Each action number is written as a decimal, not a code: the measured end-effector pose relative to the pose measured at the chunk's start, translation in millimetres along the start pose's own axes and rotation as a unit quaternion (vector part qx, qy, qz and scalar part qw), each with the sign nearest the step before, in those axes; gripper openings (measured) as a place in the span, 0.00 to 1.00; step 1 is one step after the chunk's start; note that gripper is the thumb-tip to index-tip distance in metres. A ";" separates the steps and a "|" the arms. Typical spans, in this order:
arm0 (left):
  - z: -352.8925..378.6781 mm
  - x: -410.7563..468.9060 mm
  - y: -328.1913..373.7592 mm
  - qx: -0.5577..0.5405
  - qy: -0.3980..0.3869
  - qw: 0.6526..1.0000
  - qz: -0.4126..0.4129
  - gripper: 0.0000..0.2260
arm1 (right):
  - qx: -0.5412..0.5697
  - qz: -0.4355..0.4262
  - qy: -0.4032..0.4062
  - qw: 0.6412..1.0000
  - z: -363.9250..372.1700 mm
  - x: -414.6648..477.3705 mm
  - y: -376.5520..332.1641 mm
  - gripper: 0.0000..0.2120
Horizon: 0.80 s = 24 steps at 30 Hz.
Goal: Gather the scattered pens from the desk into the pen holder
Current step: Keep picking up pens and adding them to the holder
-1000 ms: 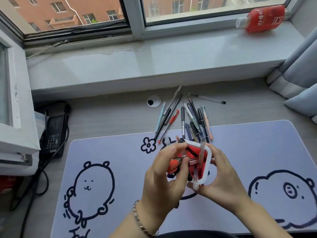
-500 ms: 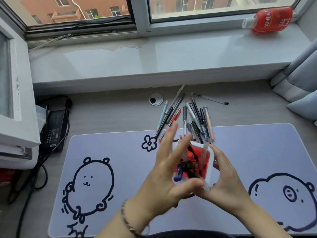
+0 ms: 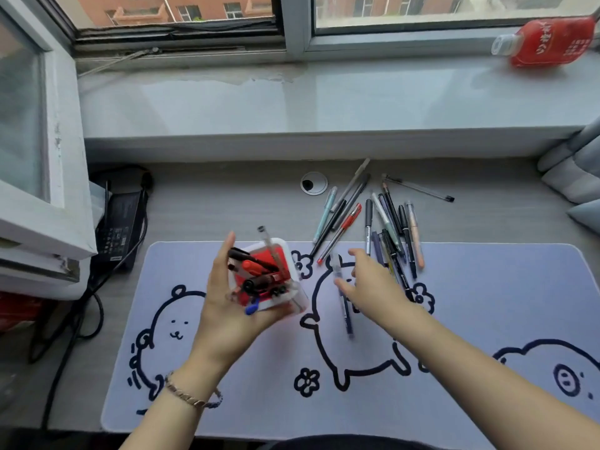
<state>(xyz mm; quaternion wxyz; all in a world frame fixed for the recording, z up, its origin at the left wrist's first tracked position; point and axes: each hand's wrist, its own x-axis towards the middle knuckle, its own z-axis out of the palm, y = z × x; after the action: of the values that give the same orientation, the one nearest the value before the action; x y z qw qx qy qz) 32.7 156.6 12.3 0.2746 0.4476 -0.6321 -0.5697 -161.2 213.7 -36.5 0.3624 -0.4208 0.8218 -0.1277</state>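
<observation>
Left hand [image 3: 227, 306] grips pen holder [image 3: 285, 254]

- You get soft, even daylight from the window [image 3: 292, 14] at the top.
- The sill [image 3: 324, 99] shows pale glare; the mat [image 3: 487, 303] is evenly lit with faint shadows.
- Your right hand [image 3: 373, 280] and the pen [image 3: 344, 303] beside it are motion-blurred.
- The holder [image 3: 292, 254] in your left hand [image 3: 224, 310] is smeared too.
- Wide-angle bending curves the frame edges; the bottle [image 3: 548, 43] looks soft.
</observation>
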 end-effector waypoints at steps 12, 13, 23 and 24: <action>5.8 21.6 -18.8 0.023 -0.052 0.998 -0.029 0.50 | -0.152 0.067 0.134 0.977 -22.6 66.7 2.0 0.12; 8.4 22.6 -19.1 0.027 -0.061 0.997 -0.029 0.49 | -0.124 0.091 0.139 0.978 -27.7 76.7 1.4 0.13; 20.6 20.0 -20.9 0.053 -0.082 0.995 -0.008 0.50 | 0.221 0.049 0.185 0.956 -53.3 81.0 -21.1 0.15; 21.5 19.1 -21.0 0.061 -0.081 0.995 -0.009 0.50 | 0.283 0.006 0.198 0.938 -61.0 68.2 -28.4 0.13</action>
<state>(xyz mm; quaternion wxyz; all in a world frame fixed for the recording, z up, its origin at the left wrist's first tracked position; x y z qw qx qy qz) 11.0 151.0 -15.4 0.1898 0.4215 -0.6821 -0.5666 -213.2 136.9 -12.2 0.2969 -0.2625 0.8093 -0.4336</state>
